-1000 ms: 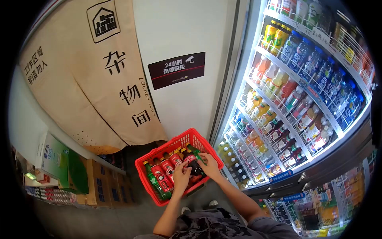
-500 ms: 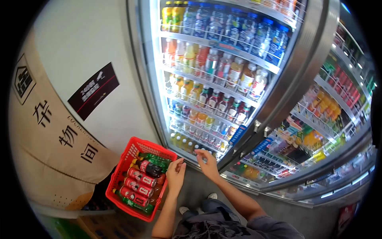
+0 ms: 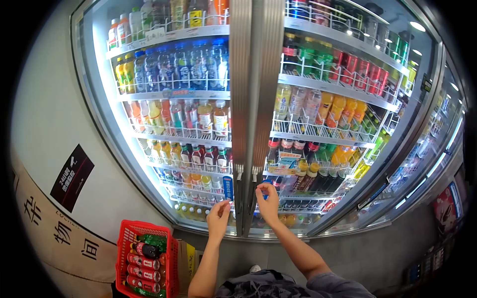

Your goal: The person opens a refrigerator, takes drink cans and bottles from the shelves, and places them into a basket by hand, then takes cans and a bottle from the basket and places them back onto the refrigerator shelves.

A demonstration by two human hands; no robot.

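My left hand (image 3: 218,218) is raised in front of the left fridge door (image 3: 234,124), its fingers curled with thumb and fingertips close together; whether anything is between them is too small to tell. My right hand (image 3: 268,199) is near the right fridge door (image 3: 267,99), thumb and forefinger bent toward each other, and I make out nothing in it. Both hands are apart, near the door handles. A red basket (image 3: 172,258) stands at the lower left, away from both hands, holding red cans (image 3: 143,273), a dark bottle (image 3: 147,250) and green bottles (image 3: 155,240).
Behind the glass, shelves hold blue-capped bottles (image 3: 183,64), orange bottles (image 3: 337,110) and red cans (image 3: 361,69). A black sign (image 3: 72,178) is on the white wall, above a beige curtain (image 3: 64,243). A carton (image 3: 187,258) stands beside the basket.
The view has swung right from the basket to the fridge doors. My hands, earlier over the basket's bottles and cans, are now away from it, in front of the doors.
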